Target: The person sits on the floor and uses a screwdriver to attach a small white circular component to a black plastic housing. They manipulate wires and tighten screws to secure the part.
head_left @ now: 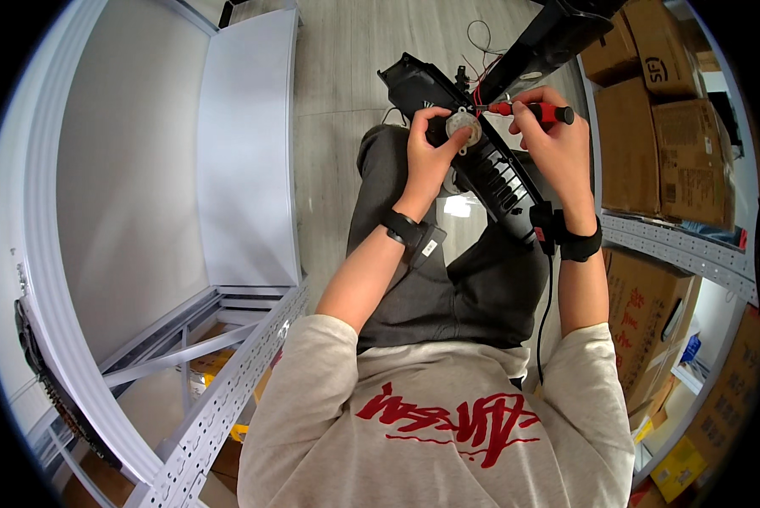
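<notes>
A long black plastic housing (522,188) with a row of slots lies slantwise over my legs. My left hand (429,161) pinches a round, pale motor-like part (463,129) against it, thumb on top and fingers at its far side. In my right hand (562,146) is a red and black screwdriver (551,113), its tip pointing left toward the spot just beside the round part. Thin red wires (480,88) rise near that tip. Whether the tip sits in a screw is too small to tell.
Another long black casing (553,41) stands just beyond, with loose wires beside it. Cardboard boxes (630,144) fill a metal shelf (676,245) on my right. On the left stands a white rack (249,152) with a perforated beam. A black cable (544,313) hangs from my right wrist strap.
</notes>
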Motion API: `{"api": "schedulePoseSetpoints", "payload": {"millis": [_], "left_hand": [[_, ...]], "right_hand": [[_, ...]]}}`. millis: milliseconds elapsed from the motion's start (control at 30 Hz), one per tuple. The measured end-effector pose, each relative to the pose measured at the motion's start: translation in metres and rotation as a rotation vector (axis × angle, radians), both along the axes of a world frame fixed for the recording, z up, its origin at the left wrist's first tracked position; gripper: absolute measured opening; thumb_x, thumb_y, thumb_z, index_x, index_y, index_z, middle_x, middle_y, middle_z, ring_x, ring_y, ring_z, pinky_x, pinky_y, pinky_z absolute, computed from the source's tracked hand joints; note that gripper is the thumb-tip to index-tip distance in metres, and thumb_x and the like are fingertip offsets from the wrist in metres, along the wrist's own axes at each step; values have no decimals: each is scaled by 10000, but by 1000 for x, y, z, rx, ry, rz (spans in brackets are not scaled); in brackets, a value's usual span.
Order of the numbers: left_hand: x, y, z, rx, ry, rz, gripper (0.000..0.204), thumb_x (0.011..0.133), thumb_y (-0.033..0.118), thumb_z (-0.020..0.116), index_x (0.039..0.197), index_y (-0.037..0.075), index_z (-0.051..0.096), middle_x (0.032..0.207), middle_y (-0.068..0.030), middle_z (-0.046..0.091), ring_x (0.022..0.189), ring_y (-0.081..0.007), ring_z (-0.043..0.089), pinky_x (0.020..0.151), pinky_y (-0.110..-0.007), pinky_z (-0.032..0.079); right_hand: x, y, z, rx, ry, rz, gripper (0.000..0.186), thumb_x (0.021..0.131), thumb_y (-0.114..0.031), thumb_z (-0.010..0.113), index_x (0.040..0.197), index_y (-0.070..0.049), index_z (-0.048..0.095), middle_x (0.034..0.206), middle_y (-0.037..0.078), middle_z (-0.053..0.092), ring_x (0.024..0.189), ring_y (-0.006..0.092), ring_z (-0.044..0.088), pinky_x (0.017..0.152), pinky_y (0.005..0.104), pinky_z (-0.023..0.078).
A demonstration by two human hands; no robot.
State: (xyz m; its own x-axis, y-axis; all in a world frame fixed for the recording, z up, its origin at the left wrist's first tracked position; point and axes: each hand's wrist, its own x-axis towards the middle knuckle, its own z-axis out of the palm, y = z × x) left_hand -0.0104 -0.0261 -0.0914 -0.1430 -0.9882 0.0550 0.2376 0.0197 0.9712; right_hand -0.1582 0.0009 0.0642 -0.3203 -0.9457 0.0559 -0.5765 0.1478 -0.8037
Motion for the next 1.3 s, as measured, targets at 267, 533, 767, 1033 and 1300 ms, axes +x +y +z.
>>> {"api": "schedulePoseSetpoints", "payload": {"millis": [267, 533, 767, 1033, 1300], "left_hand": [[-2, 1, -3, 10, 66, -18, 354, 847, 52, 799, 1105, 43, 558, 1038, -13, 584, 963, -95, 561, 855, -243, 471], [-4, 1, 1, 25, 74, -4, 348, 837, 77, 812, 1082, 37, 568, 1023, -11, 590, 959, -90, 555, 863, -244, 471], [-3, 3, 1, 37, 111, -30, 356, 858, 38, 791, 1119, 42, 549, 1051, -15, 592, 960, -92, 574, 847, -240, 489], [-3, 2, -8, 21, 80, -23, 346, 874, 36, 779, 1127, 48, 543, 1045, -20, 606, 950, -88, 595, 828, -236, 507], [-3, 2, -11, 8, 70, -18, 332, 874, 21, 770, 1115, 50, 543, 1041, -17, 606, 936, -83, 596, 811, -232, 506]], "right_hand": [[2, -8, 0, -11, 58, 12, 173, 875, -181, 660, 942, -26, 696, 679, 102, 702, 620, 176, 686, 610, 299, 515], [5, -12, 1, -2, 103, 16, 167, 863, -193, 677, 918, -36, 694, 668, 130, 674, 583, 221, 660, 583, 321, 504], [6, -15, -2, -4, 133, 39, 171, 867, -204, 678, 912, -41, 701, 688, 129, 687, 583, 245, 660, 583, 335, 510], [7, -19, 6, -166, 277, 128, 175, 848, -189, 759, 930, -38, 725, 751, 101, 708, 601, 246, 663, 592, 347, 522], [16, -22, 3, -257, 327, -9, 459, 782, -215, 868, 1150, -82, 629, 749, 80, 712, 623, 220, 676, 555, 292, 527]]}}
